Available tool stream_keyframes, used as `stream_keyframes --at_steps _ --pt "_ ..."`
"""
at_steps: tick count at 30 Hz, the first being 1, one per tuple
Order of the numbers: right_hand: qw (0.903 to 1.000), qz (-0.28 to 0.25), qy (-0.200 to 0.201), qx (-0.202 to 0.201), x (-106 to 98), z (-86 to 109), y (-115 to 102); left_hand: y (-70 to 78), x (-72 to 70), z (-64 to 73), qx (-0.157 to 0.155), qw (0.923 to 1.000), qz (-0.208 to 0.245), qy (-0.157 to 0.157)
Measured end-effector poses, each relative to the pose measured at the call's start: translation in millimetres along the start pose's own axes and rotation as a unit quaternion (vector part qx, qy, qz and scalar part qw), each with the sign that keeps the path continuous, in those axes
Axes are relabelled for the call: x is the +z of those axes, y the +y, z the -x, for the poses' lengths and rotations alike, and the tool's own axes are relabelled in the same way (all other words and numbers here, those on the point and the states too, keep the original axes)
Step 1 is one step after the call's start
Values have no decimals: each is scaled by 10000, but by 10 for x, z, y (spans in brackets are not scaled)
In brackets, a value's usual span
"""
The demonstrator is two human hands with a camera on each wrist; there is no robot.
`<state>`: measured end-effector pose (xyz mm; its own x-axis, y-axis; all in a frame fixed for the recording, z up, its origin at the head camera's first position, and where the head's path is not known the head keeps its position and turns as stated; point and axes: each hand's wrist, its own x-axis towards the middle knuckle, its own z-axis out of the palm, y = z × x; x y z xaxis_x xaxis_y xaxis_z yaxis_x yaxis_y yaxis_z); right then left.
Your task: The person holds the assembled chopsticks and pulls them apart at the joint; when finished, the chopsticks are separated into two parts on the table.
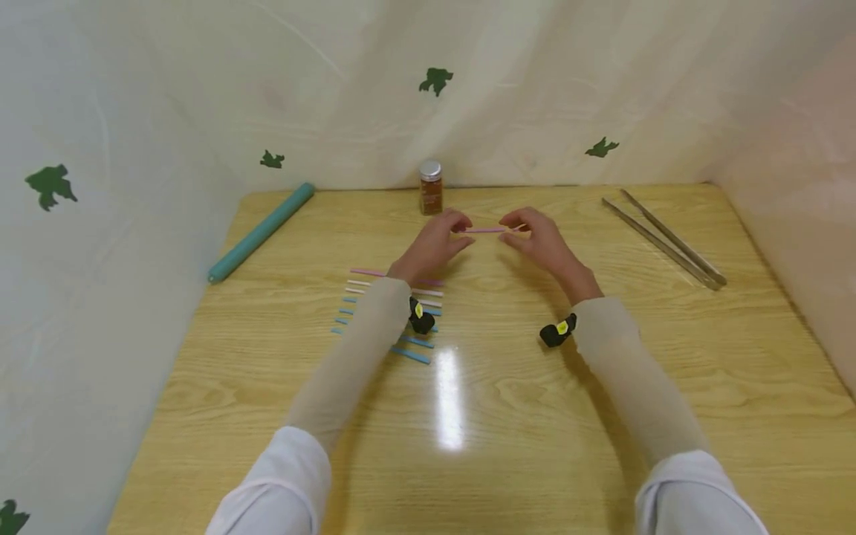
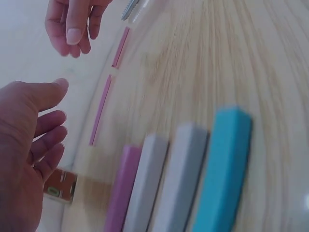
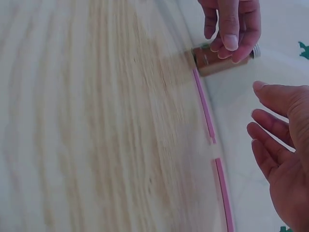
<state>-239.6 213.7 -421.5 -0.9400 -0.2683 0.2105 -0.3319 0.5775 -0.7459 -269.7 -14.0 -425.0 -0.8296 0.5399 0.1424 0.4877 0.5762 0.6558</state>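
Note:
Two thin pink sticks lie end to end on the wooden table (image 1: 495, 401), a small gap between them; the wrist views show a left one (image 3: 203, 106) and a right one (image 3: 223, 195). My left hand (image 1: 436, 241) hovers by the left stick with thumb and fingers apart, holding nothing. Facing it, my right hand (image 1: 538, 241) is also spread loosely beside the right stick, with nothing in its grasp. Under my left forearm, a column of parallel sticks runs from pink (image 1: 364, 272) through white (image 1: 428, 293) to blue (image 1: 414, 357), partly hidden by the sleeve.
Behind my left hand stands a spice jar (image 1: 431, 197) with a silver lid. A teal rod (image 1: 261, 234) lies at the left table edge, and long metal tongs (image 1: 669, 241) lie at the back right. Pale cloth (image 1: 521, 96) surrounds the table's back and sides.

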Motion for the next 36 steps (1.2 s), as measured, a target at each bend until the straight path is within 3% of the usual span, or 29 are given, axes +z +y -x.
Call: stream_keyframes --at_steps 7,14,23,28,32,36 --pt "9994 -160 -189 -221 121 40 -112 -144 -213 209 -53 9992 381 -53" --pt "9981 -444 -351 -226 254 86 -202 -341 -408 443 -383 9972 641 107" --pt "9942 -802 -697 153 435 174 -280 -639 -591 898 -891 9873 1261 376" --pt "9907 -1007 -865 302 436 222 -492 -787 -698 1074 -1106 9828 1342 625" --pt "9887 -1075 -977 380 499 223 -513 -717 -820 1186 -1296 9798 1392 618" --pt "9888 -1032 -1014 360 647 186 -421 -779 -845 1251 -1403 9774 1472 574"
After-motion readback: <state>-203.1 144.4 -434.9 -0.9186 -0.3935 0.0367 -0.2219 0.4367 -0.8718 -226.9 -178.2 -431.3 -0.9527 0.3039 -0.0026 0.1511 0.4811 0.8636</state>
